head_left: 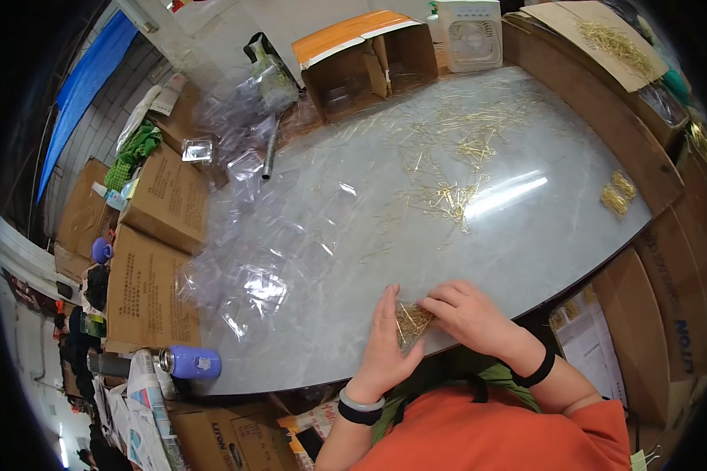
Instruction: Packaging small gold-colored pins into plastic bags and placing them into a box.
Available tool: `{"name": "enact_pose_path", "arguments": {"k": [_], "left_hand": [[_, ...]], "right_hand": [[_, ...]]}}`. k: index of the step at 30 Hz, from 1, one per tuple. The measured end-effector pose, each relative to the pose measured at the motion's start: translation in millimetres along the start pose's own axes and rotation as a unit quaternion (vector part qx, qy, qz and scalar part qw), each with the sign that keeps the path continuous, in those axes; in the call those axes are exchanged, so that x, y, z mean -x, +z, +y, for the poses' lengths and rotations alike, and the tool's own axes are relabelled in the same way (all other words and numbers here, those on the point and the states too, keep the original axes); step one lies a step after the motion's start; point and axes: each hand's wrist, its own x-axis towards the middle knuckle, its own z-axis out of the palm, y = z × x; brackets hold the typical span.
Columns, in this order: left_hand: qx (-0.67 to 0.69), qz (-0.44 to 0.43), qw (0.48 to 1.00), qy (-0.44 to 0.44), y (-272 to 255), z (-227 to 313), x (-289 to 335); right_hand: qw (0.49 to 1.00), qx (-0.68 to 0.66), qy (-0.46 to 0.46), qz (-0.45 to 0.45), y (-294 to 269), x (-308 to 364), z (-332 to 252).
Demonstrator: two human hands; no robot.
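Observation:
A small bunch of thin gold wire pieces (413, 322) sits between my two hands at the table's near edge. My left hand (386, 345) cups its left side, fingers straight together and thumb apart. From the right, my right hand (473, 318) has its bent fingertips on the bunch. Whether a clear box is around the bunch, I cannot tell. More gold wire pieces (448, 200), some looking hooked at the end, lie in a loose heap farther up the table. Two compact gold bundles (617, 195) rest near the right edge.
Clear plastic boxes (259, 286) are piled along the left side of the grey table (353, 275). A purple bottle (192, 362) lies at the near left corner. At the back stand an open cardboard box (365, 67) and a white fan (471, 39). Cardboard (605, 110) walls the right side.

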Motion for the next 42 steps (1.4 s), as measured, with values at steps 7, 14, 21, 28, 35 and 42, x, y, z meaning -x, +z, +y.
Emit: {"name": "enact_pose_path", "arguments": {"k": [7, 14, 21, 28, 35, 42], "left_hand": [[-0.190, 0.018, 0.981, -0.024, -26.2, 14.6, 16.4], [-0.241, 0.057, 0.963, -0.108, -31.3, 27.4, 32.7], [-0.172, 0.014, 0.984, -0.049, -14.7, 33.1, 23.7], [-0.082, -0.059, 0.994, -0.039, -28.4, 15.4, 22.7], [-0.235, -0.002, 0.972, 0.013, -18.1, 13.9, 0.2], [-0.168, 0.009, 0.985, -0.035, -1.2, 5.9, -1.4]], "right_hand": [[0.996, 0.066, 0.047, 0.022, 0.1, -0.9, -7.2], [0.999, 0.017, 0.015, -0.048, -0.3, -2.7, -13.7], [0.999, 0.030, 0.034, 0.004, 16.9, -10.2, -11.3], [0.999, -0.026, -0.009, -0.023, 8.4, -21.1, 8.3], [0.996, -0.058, -0.037, -0.048, 1.2, -18.6, 5.7], [0.996, -0.055, -0.030, -0.057, -5.0, -15.0, 2.5]]}}
